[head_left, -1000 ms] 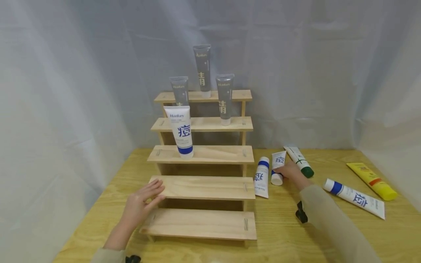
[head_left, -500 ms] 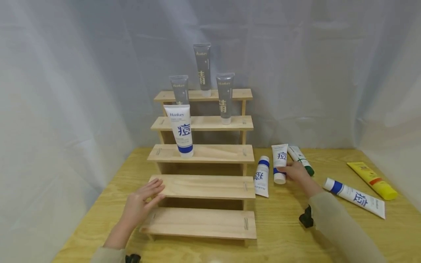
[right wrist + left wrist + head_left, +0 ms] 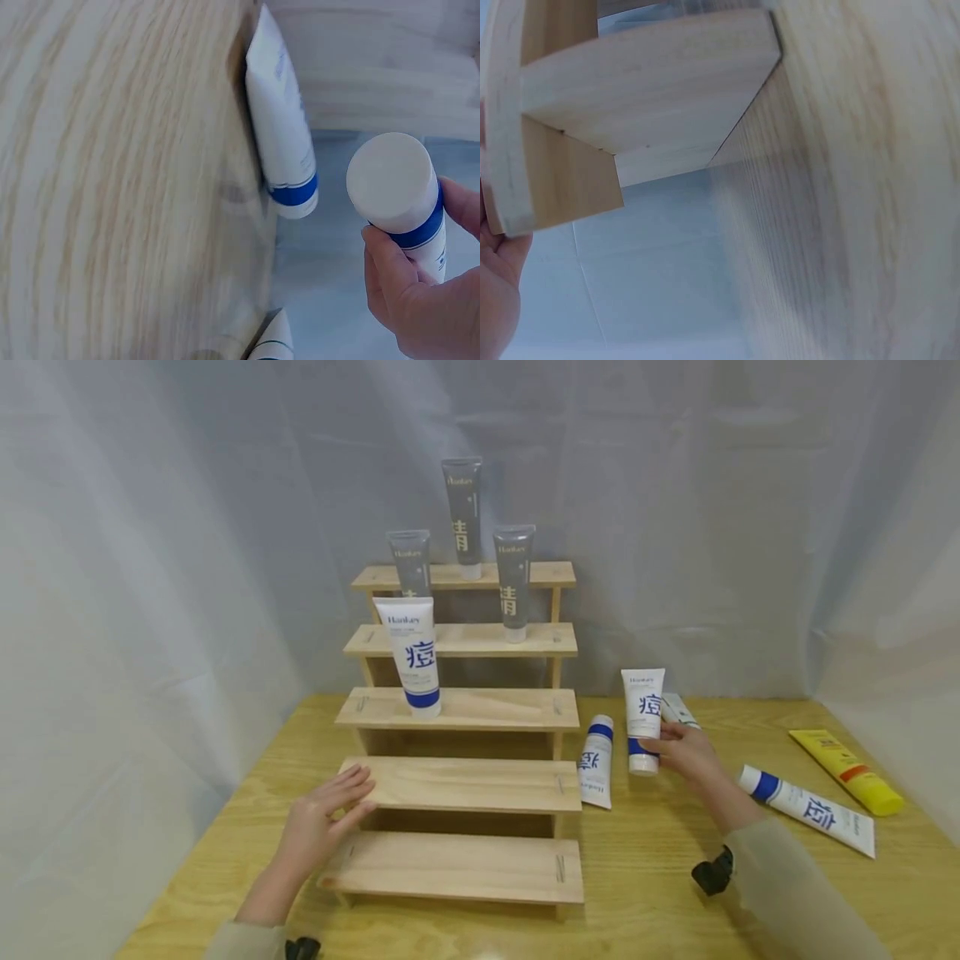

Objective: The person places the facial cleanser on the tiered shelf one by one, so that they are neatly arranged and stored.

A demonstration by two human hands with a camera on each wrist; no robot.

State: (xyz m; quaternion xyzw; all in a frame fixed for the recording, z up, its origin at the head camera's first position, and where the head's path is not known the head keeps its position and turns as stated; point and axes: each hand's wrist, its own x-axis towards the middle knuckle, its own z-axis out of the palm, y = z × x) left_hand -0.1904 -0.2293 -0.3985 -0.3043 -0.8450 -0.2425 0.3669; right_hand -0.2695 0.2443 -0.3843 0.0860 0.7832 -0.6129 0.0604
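My right hand pinches a white squeeze tube near its cap. Its blue-banded end points down, and the blue character faces me. In the right wrist view, the held tube's white cap shows between thumb and fingers. My left hand rests on the left end of the second-lowest step of a wooden tiered stand, fingers fairly straight, thumb by the front edge. On the middle step, a similar white tube stands on its cap. Grey tubes stand higher: one on top, two one step below.
Right of the stand lies a white-and-blue tube. A white tube is partly hidden behind the right hand. Farther right lie another white-and-blue tube and a yellow tube. A pale curtain hangs behind the table.
My right hand has raised the white tube off the table and brought it upright, shifting slightly right and covering more of the green-capped tube. The left hand has stayed on the stand.
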